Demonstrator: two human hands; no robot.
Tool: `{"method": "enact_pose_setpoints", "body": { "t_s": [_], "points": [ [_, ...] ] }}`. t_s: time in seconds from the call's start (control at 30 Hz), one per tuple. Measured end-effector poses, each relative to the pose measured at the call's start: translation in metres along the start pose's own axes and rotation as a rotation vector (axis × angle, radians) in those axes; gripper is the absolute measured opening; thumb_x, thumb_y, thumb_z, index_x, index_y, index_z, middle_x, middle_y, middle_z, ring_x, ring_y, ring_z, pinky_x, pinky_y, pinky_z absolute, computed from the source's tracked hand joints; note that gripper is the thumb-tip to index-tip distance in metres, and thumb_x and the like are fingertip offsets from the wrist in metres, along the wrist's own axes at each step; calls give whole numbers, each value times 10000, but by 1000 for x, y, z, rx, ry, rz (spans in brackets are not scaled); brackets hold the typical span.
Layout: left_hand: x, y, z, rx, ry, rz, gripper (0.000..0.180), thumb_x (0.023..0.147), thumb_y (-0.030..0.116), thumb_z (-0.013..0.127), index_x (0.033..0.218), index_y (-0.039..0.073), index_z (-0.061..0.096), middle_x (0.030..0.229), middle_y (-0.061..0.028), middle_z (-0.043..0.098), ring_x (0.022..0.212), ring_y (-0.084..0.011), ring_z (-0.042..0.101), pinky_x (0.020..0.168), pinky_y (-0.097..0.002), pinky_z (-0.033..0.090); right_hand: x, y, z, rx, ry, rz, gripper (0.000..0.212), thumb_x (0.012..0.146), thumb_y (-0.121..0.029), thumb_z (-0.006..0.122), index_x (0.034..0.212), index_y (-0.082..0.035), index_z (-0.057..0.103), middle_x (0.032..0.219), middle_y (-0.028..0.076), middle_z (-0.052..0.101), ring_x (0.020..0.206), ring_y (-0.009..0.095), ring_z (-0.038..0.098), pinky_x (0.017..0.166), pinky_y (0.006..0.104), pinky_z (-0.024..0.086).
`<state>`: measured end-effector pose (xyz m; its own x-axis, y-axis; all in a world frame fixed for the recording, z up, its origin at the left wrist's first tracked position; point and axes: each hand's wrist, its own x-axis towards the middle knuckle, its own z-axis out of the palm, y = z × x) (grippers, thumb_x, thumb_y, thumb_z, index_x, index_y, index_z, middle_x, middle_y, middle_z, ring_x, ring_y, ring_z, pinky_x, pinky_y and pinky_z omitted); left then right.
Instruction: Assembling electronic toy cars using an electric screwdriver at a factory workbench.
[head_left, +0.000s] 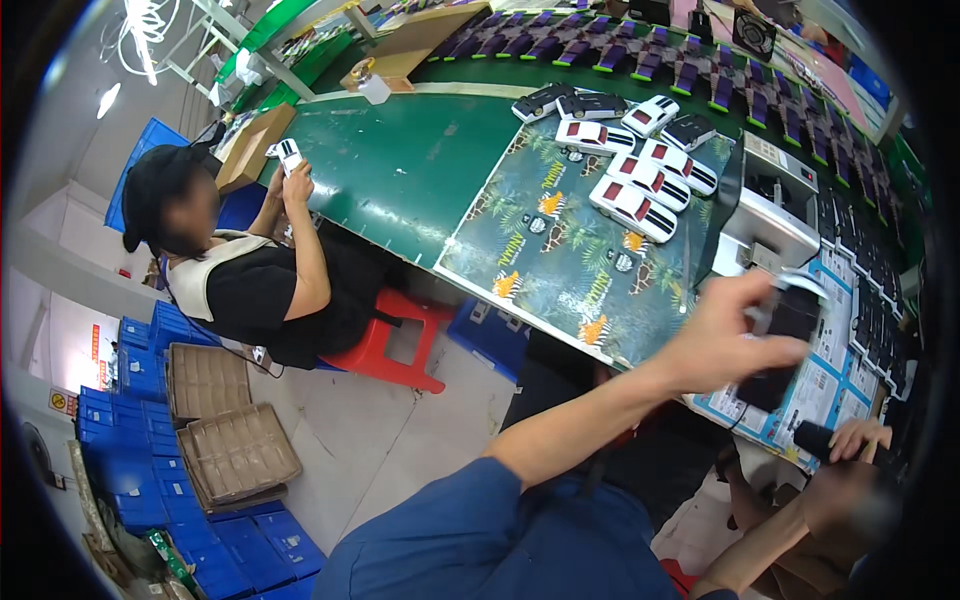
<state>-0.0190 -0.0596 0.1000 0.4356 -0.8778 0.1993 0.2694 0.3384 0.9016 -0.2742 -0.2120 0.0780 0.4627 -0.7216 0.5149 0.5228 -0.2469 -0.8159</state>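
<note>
My left hand (735, 335) is raised over the right part of the bench. Its thumb and fingers pinch a toy car (793, 325) by the sides, showing dark parts and a white rim. My right forearm (765, 550) reaches toward the lower right, where my right hand (845, 497) is blurred and its fingers cannot be made out. Just above it, some fingers (858, 437) lie by a dark rounded object (815, 438); whose they are is unclear. Several white toy cars (635, 207) with black stripes and red windows stand together on the patterned sheet (545, 270), with black ones behind.
A white-and-grey machine (775, 205) stands right of the cars. Rows of dark car parts (870, 320) line the right edge. Purple-and-green pieces (610, 55) fill a far belt. Left, a seated co-worker (250, 270) holds a white car (288, 157). Blue bins (225, 550) cover the lower-left floor.
</note>
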Motion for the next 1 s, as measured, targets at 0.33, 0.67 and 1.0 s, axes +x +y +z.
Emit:
{"method": "enact_pose_setpoints", "body": {
  "t_s": [0.33,0.67,1.0],
  "points": [
    [-60,-60,-96,-504,425,-189,200,988,208,569,1081,33,541,935,-133,662,742,-226,692,655,-376,609,88,45,167,127,-54,-281,68,915,-61,557,937,-9,520,659,60,485,533,156,490,523,312,456],
    [-59,-51,-103,-475,410,-199,193,964,128,574,1101,-6,552,971,-157,671,806,-232,703,700,-368,617,90,64,198,-67,-24,-210,123,862,-12,688,859,-20,565,590,33,559,462,113,530,482,236,436],
    [-53,-69,-95,-564,403,-153,205,937,162,639,1083,42,561,935,-75,664,779,-154,662,670,-297,558,115,87,126,62,-102,60,115,957,-130,558,943,-17,540,681,14,427,541,99,417,551,256,365]
  ]
}}
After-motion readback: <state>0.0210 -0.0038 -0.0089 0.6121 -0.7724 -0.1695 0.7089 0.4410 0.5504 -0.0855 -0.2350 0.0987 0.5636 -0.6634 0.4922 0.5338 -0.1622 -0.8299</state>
